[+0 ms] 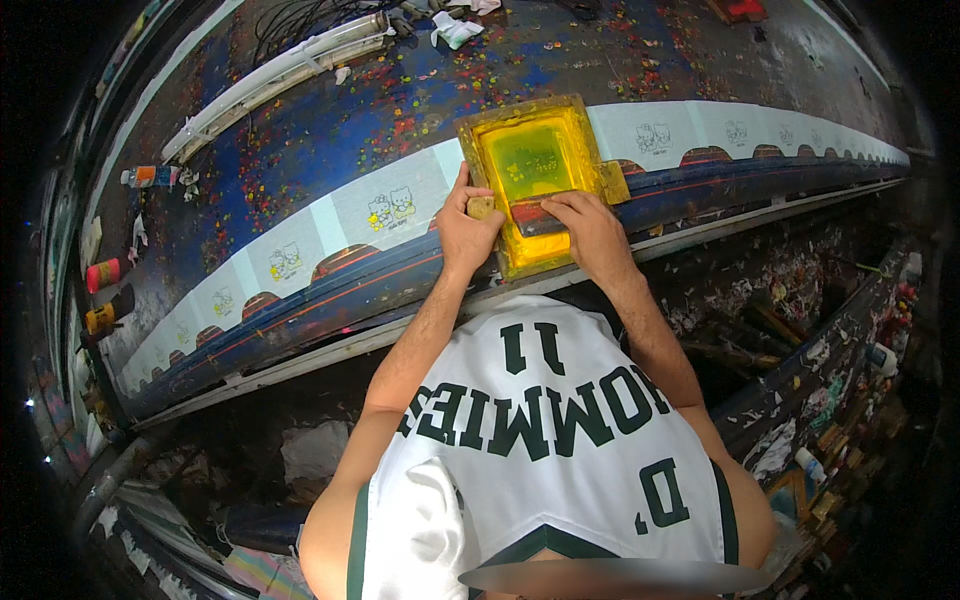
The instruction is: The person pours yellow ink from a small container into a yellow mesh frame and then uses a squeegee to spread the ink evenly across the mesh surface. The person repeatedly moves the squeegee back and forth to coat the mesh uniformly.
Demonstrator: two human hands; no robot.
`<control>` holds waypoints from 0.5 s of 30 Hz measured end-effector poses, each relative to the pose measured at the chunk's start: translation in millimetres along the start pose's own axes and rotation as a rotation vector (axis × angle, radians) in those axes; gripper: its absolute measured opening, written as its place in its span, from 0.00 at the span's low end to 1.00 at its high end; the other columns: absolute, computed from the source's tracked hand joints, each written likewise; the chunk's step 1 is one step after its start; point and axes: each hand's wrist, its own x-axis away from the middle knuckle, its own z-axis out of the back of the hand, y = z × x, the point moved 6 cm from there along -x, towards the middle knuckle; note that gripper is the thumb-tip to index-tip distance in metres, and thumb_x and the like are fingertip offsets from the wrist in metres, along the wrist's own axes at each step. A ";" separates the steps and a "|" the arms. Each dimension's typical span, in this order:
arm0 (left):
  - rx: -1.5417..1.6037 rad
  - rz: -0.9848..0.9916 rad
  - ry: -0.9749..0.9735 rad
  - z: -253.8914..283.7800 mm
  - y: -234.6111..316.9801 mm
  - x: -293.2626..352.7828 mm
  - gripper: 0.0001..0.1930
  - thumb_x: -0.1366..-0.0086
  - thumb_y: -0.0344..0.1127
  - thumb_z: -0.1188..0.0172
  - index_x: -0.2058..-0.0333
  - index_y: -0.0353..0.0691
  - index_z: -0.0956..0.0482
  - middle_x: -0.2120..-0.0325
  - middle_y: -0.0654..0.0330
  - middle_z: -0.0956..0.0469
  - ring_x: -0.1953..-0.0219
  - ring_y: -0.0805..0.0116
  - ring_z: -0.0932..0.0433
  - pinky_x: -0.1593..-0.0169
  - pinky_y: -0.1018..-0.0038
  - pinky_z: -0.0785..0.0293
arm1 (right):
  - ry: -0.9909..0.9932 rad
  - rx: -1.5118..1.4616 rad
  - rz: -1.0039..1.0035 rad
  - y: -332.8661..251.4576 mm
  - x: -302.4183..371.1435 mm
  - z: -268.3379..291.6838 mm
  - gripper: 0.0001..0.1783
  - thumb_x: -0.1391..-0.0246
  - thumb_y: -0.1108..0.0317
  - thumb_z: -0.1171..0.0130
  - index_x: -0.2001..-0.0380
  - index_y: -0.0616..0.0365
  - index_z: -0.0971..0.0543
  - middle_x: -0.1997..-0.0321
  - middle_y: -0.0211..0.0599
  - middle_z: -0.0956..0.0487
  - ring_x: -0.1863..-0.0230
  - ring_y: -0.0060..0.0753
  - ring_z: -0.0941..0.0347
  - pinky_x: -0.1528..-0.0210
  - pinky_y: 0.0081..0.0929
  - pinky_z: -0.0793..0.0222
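Note:
A screen printing frame [478, 145] with a yellow-stained mesh lies over a row of pale blue fabric pieces. My left hand [468, 228] grips the frame's left side at a small wooden tab [481, 208], thumb and fingers closed on it. In my right hand [594, 234] is a squeegee [536, 215] with a reddish-brown handle, pressed on the mesh near the frame's close end. Fabric pieces left of the frame carry cartoon prints [390, 208] with yellow patches; prints to the right [654, 137] show dark outlines only. The fabric under the frame is hidden.
The long table [330, 165] is speckled with paint. White tubes [275, 85], a plastic bottle [150, 177], a red container [104, 275] and a yellow one [100, 320] sit toward the left. A metal rail [330, 350] edges the table before me. Paint-spattered clutter [810, 450] fills the lower right.

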 end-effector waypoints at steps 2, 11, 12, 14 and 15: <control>0.004 0.001 -0.012 -1.8 -1.3 -2.3 0.15 0.46 0.25 0.29 0.58 0.33 0.14 0.21 0.43 0.34 0.23 0.50 0.28 0.27 0.61 0.27 | 0.012 0.000 -0.010 -1.9 6.3 2.4 0.27 0.44 0.83 0.41 0.41 0.57 0.14 0.41 0.41 0.15 0.37 0.50 0.21 0.32 0.45 0.24; 0.081 -0.015 0.022 -3.9 13.1 1.6 0.13 0.46 0.23 0.28 0.60 0.35 0.15 0.19 0.41 0.38 0.20 0.47 0.34 0.24 0.56 0.29 | 0.000 0.008 0.043 7.0 0.2 15.9 0.26 0.44 0.81 0.39 0.40 0.57 0.15 0.40 0.37 0.16 0.36 0.46 0.22 0.33 0.43 0.23; 0.092 -0.024 0.020 -12.7 18.2 0.5 0.13 0.46 0.22 0.28 0.60 0.35 0.15 0.19 0.41 0.38 0.20 0.47 0.34 0.25 0.56 0.29 | 0.001 0.005 0.037 14.8 2.7 22.0 0.27 0.44 0.81 0.38 0.41 0.57 0.15 0.40 0.37 0.17 0.35 0.45 0.22 0.33 0.43 0.23; 0.115 -0.042 0.014 -35.2 29.2 -1.7 0.13 0.46 0.22 0.29 0.60 0.35 0.15 0.19 0.41 0.38 0.19 0.47 0.35 0.25 0.56 0.29 | 0.027 -0.006 0.045 32.8 8.5 37.6 0.27 0.45 0.81 0.37 0.41 0.57 0.15 0.39 0.36 0.17 0.35 0.45 0.23 0.33 0.43 0.23; 0.113 -0.056 0.008 -49.2 35.1 -3.5 0.13 0.46 0.22 0.28 0.60 0.35 0.15 0.19 0.41 0.38 0.19 0.47 0.35 0.25 0.57 0.29 | 0.022 -0.012 0.029 45.0 10.9 45.0 0.27 0.45 0.83 0.38 0.41 0.57 0.15 0.39 0.37 0.17 0.35 0.45 0.23 0.32 0.43 0.23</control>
